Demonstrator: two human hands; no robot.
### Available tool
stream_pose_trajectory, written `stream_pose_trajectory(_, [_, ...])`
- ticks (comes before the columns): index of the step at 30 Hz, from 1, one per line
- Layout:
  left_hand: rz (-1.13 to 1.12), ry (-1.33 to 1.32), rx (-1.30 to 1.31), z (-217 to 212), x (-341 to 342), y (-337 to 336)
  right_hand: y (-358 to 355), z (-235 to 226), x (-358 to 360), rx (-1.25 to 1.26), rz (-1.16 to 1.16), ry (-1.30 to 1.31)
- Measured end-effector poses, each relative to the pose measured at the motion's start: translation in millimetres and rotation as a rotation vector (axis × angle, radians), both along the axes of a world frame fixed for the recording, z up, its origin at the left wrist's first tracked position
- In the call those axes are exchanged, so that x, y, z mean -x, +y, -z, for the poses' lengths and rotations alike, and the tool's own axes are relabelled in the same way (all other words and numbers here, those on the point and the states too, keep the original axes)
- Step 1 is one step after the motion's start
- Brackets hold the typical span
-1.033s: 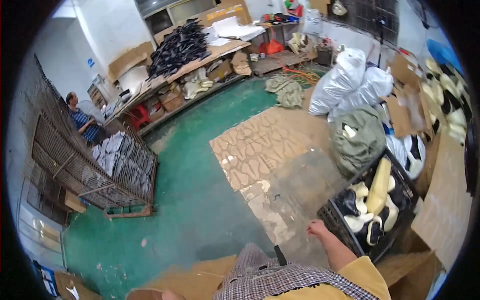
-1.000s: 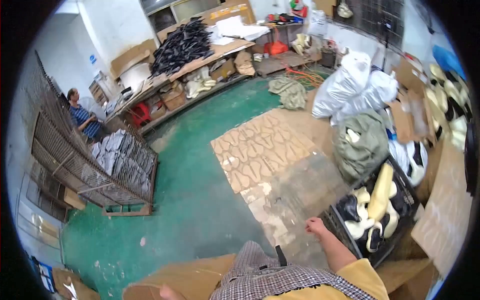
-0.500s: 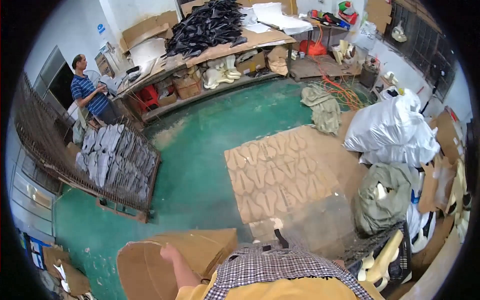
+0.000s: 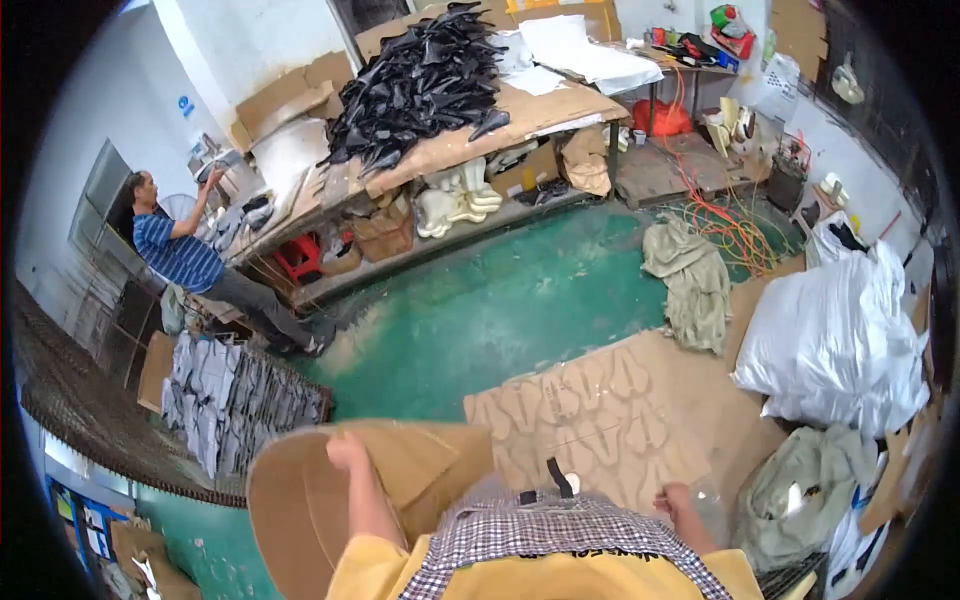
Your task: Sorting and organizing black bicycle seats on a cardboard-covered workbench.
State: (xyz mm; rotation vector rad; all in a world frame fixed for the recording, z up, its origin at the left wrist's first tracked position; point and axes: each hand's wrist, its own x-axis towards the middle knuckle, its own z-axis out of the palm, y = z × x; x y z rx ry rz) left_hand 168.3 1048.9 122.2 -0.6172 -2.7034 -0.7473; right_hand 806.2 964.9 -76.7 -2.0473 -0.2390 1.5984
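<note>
At my left side hangs a large brown cardboard carton point(image 4: 440, 462), its bowed mouth facing left. My left hand point(image 4: 347, 452) is closed over the upper rim of that mouth, fingers hooked around the edge. My right hand point(image 4: 678, 497) is held out to the right of my checked apron point(image 4: 560, 525), with its fingers curled and no object visible in them. Below and ahead of it, a flat cardboard sheet point(image 4: 600, 400) marked with rows of sole-shaped outlines lies on the floor.
A wire rack point(image 4: 60, 400) and grey stacked pieces point(image 4: 220, 400) stand left, near another person point(image 4: 180, 245). A workbench point(image 4: 560, 105) carries a heap of black pieces point(image 4: 420, 90). White sacks point(image 4: 840, 335), a green sack point(image 4: 805, 490), crumpled cloth point(image 4: 688, 280) and orange hoses point(image 4: 735, 230) lie right.
The carton is higher in view, still in my left hand. My right hand has come into clear view. The other person has raised their hands. My view has shifted across the room.
</note>
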Motion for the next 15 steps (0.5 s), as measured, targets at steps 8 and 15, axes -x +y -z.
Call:
stream_pose_trajectory(8, [0.417, -0.306, -0.204, -32.0, -97.0, 340.7, 198.2, -46.3, -2.7, -0.226, 0.135, -0.096])
stream_pose_trajectory(15, [0.860, -0.660, -0.379, 17.5, -156.0, 550.3, 313.5, -53.6, -30.4, -0.075, -0.009, -0.147])
